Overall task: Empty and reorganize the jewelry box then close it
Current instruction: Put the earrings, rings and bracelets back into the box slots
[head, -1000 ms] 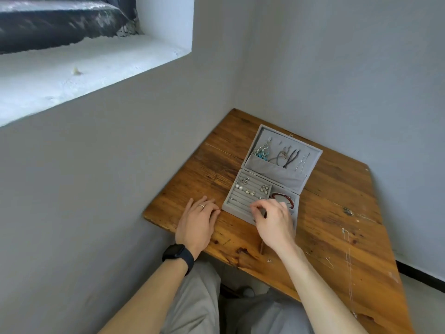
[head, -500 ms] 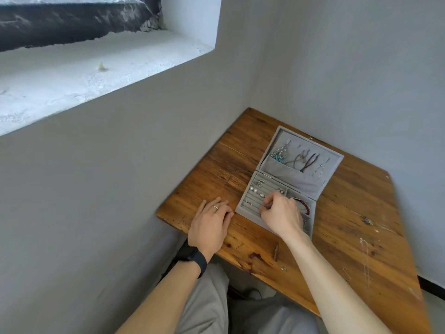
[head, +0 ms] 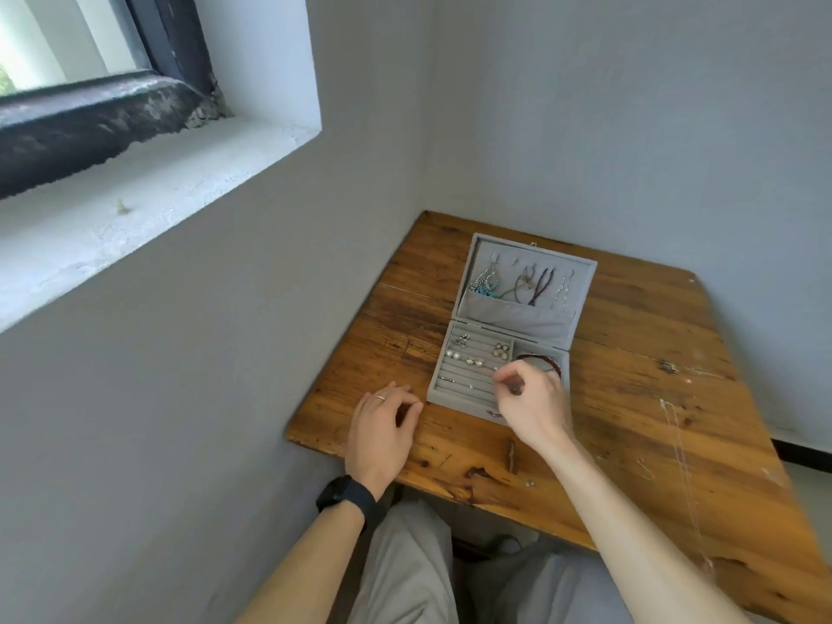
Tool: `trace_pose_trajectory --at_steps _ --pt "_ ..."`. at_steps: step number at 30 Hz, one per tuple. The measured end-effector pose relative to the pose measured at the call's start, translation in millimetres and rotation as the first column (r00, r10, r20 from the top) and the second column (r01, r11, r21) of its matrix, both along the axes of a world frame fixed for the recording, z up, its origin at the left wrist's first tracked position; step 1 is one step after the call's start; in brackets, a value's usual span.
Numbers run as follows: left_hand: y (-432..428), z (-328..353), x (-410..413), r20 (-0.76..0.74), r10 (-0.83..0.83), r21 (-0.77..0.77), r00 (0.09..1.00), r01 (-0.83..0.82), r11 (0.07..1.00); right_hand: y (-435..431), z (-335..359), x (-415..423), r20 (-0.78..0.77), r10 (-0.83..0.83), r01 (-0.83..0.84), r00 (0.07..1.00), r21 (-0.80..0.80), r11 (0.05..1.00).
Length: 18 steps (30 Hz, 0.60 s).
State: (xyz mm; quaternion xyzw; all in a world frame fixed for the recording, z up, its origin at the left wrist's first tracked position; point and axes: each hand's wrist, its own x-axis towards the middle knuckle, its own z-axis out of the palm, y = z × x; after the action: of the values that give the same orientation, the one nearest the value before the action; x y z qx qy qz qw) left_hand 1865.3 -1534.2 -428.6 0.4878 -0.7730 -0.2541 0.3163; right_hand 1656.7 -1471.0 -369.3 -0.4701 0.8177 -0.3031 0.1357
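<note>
**A:** What was the right hand (head: 533, 405) doing?

**B:** It hovered over the front right part of the jewelry box (head: 468, 396). Its fingers were curled, with thumb and forefinger tips drawn together. Whether anything sat between them I could not tell; it was too small to make out.

**A:** And the left hand (head: 382, 432)?

**B:** It rested on the wooden table (head: 630, 376), just left of the box's front corner. The fingers were loosely bent and gripped nothing. There was a ring (head: 380, 398) on one finger and a black watch (head: 346, 495) at the wrist.

**A:** Where did the box sit?

**B:** It sat on the table near the wall corner, wide open, with its lid (head: 517, 324) tilted back. The left compartment had grey ring rolls with several pearl earrings (head: 475, 361) tucked in the rows. The right compartment held a red braided bracelet (head: 551, 363), partly hidden behind the right hand.

**A:** What was in the lid?

**B:** Necklaces (head: 535, 286) hung from small hooks, their lower ends slipped into a fabric pocket. A turquoise-beaded piece (head: 486, 286) hung at the left.

**A:** Was anything outside the box?

**B:** A tiny stud (head: 530, 483) lay on the table near the front edge, well apart from the box. Grey trousers (head: 405, 569) showed below, and a pale windowsill (head: 135, 209) was set into the wall on the left.
</note>
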Motion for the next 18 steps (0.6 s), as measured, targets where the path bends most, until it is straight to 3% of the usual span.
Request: trace_pose_trajectory --at_steps 2,5,9,12,18 --pt "-4.1 8.2 1.9 -0.078 0.008 0.062 0.997 -0.004 0.998 32.1 -6.7 -6.9 -0.011 -0.049 0.048 0.999 -0.105 0.993" --pt "-13.3 27.7 -6.6 -0.038 -0.037 -0.004 0.999 0.037 0.999 83.7 -25.1 -7.3 -0.041 -0.127 0.115 0.991 -0.229 0.967" --pt "-26.1 54.1 -40.9 0.192 -0.192 -0.090 0.962 0.212 0.973 125.0 -51.3 -3.4 0.030 -0.216 0.216 0.976 -0.271 0.938" --pt "-32.2 62.7 -65.8 0.371 -0.284 -0.052 0.884 0.325 0.944 133.5 -61.0 -2.4 -0.045 -0.201 0.175 0.979 -0.336 0.926" --pt "-37.6 64.2 -87.8 0.544 -0.309 0.029 0.780 0.351 0.936 130.9 -65.4 -1.1 -0.118 -0.219 0.168 0.969 -0.339 0.926"
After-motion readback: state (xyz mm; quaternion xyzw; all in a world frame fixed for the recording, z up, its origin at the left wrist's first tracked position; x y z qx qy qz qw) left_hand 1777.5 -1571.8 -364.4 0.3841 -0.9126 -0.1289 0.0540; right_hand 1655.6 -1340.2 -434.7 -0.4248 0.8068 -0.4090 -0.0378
